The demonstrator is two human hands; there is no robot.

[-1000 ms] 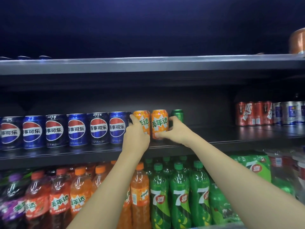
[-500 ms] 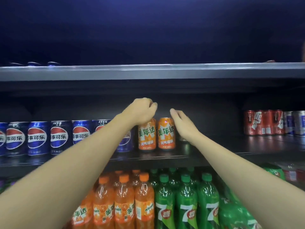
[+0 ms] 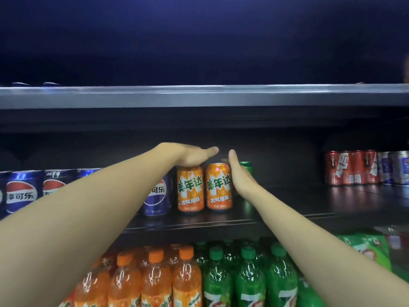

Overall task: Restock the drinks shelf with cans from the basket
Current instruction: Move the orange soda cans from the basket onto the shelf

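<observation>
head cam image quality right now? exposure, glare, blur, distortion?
Head view: top third nearly black with a blue cast; orange cans readable; glare on the dark shelf under the red cans; left blue cans soft; wide-angle stretch on forearms.

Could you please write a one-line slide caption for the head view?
Left hand flat atop one orange can, right hand beside the other.

Dim interior; bluish glow at twelve o'clock; glare on glossy black metal shelf [image 3: 332, 202]; edges soft, bowed.
</observation>
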